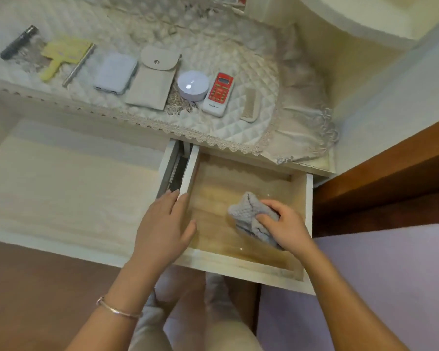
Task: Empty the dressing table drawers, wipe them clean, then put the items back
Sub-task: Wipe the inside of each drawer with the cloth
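Note:
A wooden drawer point(241, 267) of the dressing table is pulled out, with nothing in it but a grey knitted cloth point(247, 214). My right hand point(287, 225) grips the cloth and holds it against the drawer floor near the right side. My left hand point(164, 225) rests flat on the drawer's left wall, fingers straight. On the quilted tabletop point(213, 120) lie a red and white remote point(218, 93), a round white tin point(192, 85), a beige snap pouch point(153, 77), a white power bank point(115, 72), a comb point(250, 105), a yellow brush point(61, 57) and a dark tube point(18, 41).
A lace-edged cover hangs over the table's front edge point(142, 121). A brown wooden panel point(380, 183) stands close to the drawer's right side. A pale cushioned surface point(69, 188) lies to the left below the tabletop. My knees point(200, 320) are under the drawer.

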A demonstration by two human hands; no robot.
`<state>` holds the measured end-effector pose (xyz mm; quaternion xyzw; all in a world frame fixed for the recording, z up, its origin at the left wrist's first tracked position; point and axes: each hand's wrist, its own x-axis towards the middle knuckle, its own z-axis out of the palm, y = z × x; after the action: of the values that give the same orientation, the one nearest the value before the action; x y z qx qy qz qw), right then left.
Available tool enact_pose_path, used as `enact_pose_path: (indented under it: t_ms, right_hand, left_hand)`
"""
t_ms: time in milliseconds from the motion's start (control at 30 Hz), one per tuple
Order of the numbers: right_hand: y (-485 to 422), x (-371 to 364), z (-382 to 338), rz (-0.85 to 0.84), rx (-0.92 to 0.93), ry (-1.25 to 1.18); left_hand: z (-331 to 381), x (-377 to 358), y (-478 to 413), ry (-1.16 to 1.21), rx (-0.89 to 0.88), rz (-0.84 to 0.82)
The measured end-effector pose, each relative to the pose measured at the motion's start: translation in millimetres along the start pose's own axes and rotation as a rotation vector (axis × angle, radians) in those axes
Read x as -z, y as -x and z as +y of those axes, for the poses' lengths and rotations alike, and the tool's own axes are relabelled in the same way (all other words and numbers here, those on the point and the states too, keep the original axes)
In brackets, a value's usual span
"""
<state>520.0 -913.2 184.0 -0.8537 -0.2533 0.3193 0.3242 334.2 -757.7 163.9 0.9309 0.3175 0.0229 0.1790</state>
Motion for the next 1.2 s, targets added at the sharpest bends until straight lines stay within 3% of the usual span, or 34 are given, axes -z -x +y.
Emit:
enact_pose_path:
  t_ms: [133, 267, 467, 733, 867, 933, 1000, 1200]
  right_hand:
    - [-61.6, -5.0, 13.2, -0.227, 0.074, 0.232]
    - [-110.3, -40.7, 26.4, -0.038, 0.157, 0.393]
    - [-116.3, -92.4, 52.3, 0.212, 0.312, 0.543]
    - [-109.4, -108.6, 67.6, 0.247, 0.404, 0.572]
    - [-79.2, -116.4, 66.3, 0.032, 0.757, 0.59]
    - [-93.0, -108.7, 60.1, 0.003, 0.844, 0.647]
    - [-122.8, -102.7, 50.5, 0.053, 0.804, 0.662]
    - [-189.9, -109.6, -1.0, 0.172, 0.39, 0.556]
  left_hand:
    - [8.1, -34.6, -2.4, 0.032, 0.149, -0.014]
    - [8.0, -55.7, -10.1, 0.067, 0.273, -0.024]
    - [6.6, -71.1, -9.8, 0.072, 0.322, -0.03]
    - [6.8, -71.4, -9.4, 0.091, 0.325, -0.049]
    - [7.2, -69.8, -8.4, 0.127, 0.308, -0.036]
    - [5.7, -71.4, -7.0, 0.133, 0.307, -0.036]
    - [4.8, -71.9, -6.3, 0.123, 0.306, -0.017]
    - [3.4, -73.9, -6.4, 0.131, 0.304, -0.022]
